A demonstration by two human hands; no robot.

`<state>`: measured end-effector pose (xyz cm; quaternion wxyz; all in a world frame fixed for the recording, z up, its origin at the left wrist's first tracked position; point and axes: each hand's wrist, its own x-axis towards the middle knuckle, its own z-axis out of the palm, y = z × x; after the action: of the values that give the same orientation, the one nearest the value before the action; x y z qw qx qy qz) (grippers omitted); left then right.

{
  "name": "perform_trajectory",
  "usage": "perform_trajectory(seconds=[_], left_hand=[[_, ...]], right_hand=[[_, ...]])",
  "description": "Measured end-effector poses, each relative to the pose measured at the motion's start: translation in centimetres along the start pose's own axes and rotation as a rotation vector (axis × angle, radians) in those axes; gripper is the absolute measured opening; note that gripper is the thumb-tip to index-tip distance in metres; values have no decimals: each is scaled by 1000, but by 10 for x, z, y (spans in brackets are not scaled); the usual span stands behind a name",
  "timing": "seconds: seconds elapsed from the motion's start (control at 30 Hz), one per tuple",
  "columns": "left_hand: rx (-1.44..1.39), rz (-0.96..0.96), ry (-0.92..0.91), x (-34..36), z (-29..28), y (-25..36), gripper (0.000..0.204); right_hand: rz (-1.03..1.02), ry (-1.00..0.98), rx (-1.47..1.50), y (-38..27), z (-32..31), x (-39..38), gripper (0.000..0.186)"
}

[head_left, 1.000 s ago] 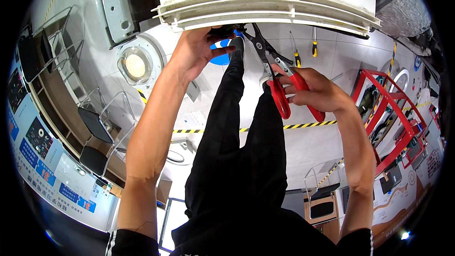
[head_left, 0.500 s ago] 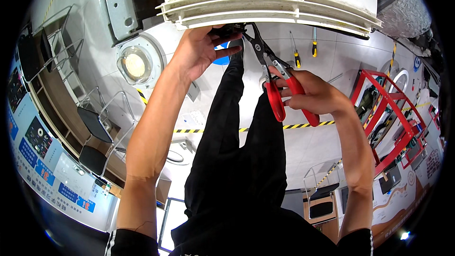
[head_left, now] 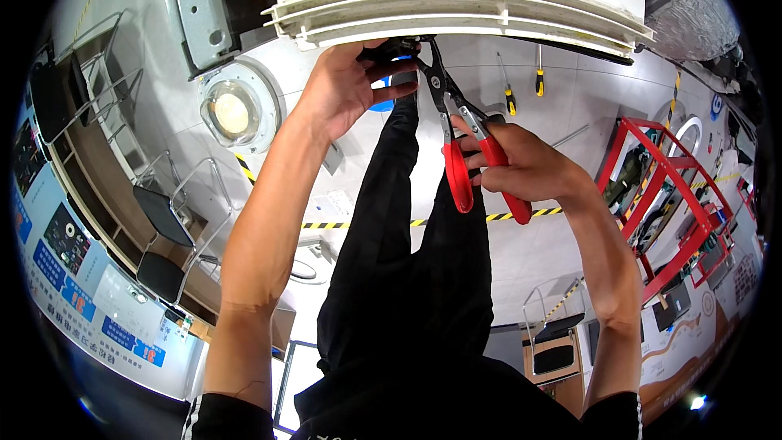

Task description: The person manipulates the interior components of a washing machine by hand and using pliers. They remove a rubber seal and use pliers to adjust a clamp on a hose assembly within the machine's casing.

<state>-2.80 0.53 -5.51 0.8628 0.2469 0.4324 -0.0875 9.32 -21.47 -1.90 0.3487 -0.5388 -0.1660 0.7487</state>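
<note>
Off to the right of the slatted panel [head_left: 456,12], my landmark here, I can see an open red rack [head_left: 691,200] on the floor; it holds dark and green items, too small in my feed for me to name. Left of the panel lies a round grey door-like piece [head_left: 228,108] with a clear bowl in its middle, and a pale yellowish patch shows inside that bowl.

The pliers [head_left: 435,81] reach from below the panel's lower edge toward the wearer: slim dark jaws, a round pivot, silver metal further down, then two red sleeved handles spread apart. Their tips end among dark parts [head_left: 391,50] just under the panel, and I can't make out whether they grip anything.

The right hand [head_left: 521,159] is curled round the handles, fingers partly bent between them. The left hand [head_left: 336,96] is at those dark parts, fingers loosely bent and spaced; its fingertips are partly hidden, so I can't tell whether it holds anything. Two yellow-and-black screwdrivers [head_left: 510,103] lie on the floor beyond the pliers, below the panel's right half.
</note>
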Motion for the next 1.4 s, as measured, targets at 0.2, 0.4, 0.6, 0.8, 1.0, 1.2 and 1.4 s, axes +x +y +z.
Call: perform_trajectory(seconds=[0.2, 0.4, 0.6, 0.8, 1.0, 1.2, 1.4], left_hand=[[-3, -34, -40, -2, 0, 0, 45], [-100, -9, -121, -1, -13, -5, 52], [-183, -35, -75, -1, -4, -2, 59], [-240, -45, -67, 0, 4, 0, 59], [-257, -40, -57, 3, 4, -1, 55], [-298, -11, 29, 4, 8, -5, 50], [-322, -6, -4, 6, 5, -9, 47]], right_hand=[[-14, 23, -104, 12, -1, 2, 70], [127, -62, -40, 2, -4, 2, 77], [12, 36, -108, 16, -1, 3, 71], [-51, 42, -22, 18, 1, 4, 74], [-9, 38, -16, 12, -1, 2, 74], [65, -28, 46, 1, 0, 2, 76], [9, 80, 11, 13, 5, 1, 70]])
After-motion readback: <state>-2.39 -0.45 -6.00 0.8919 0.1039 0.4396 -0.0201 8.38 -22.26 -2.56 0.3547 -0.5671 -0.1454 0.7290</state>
